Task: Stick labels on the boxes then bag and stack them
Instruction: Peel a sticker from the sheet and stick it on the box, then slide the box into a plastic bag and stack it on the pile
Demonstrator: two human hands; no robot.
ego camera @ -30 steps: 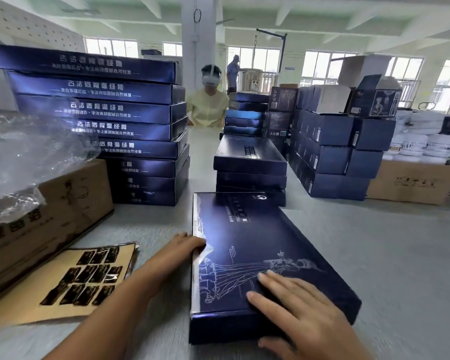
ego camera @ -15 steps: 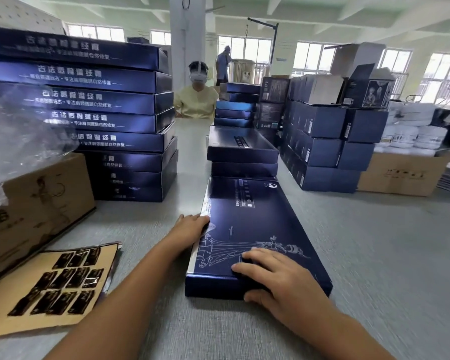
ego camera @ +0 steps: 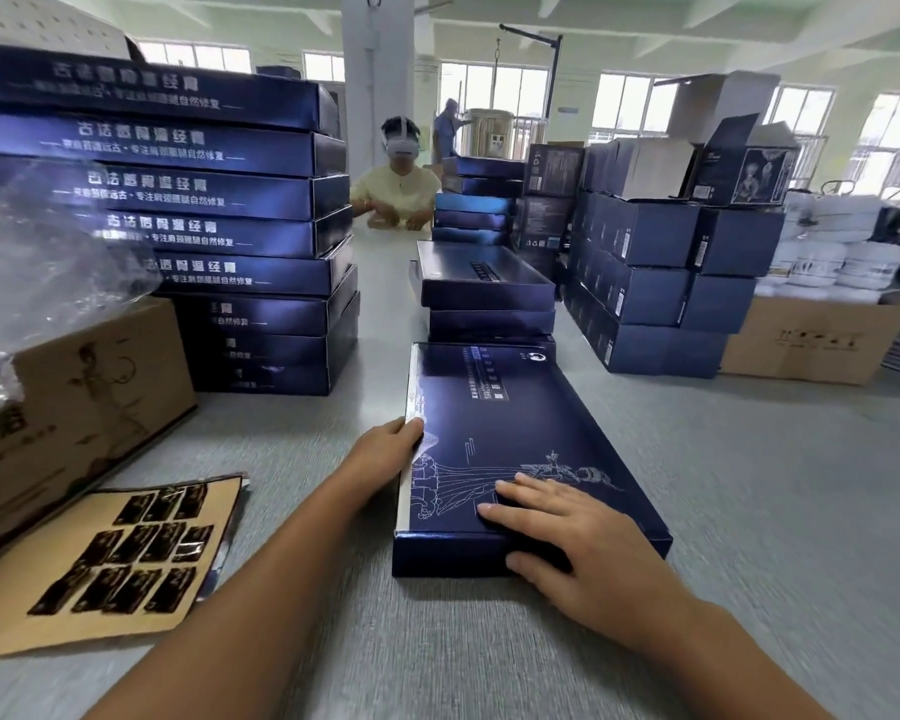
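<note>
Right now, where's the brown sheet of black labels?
Head view, lower left: the brown label sheet lies flat beside the brown cardboard carton, left of the left hand.

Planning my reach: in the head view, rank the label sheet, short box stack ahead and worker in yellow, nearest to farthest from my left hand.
1. Label sheet, just left of the left hand.
2. Short box stack, straight ahead.
3. Worker in yellow, at the far end of the table.
</note>
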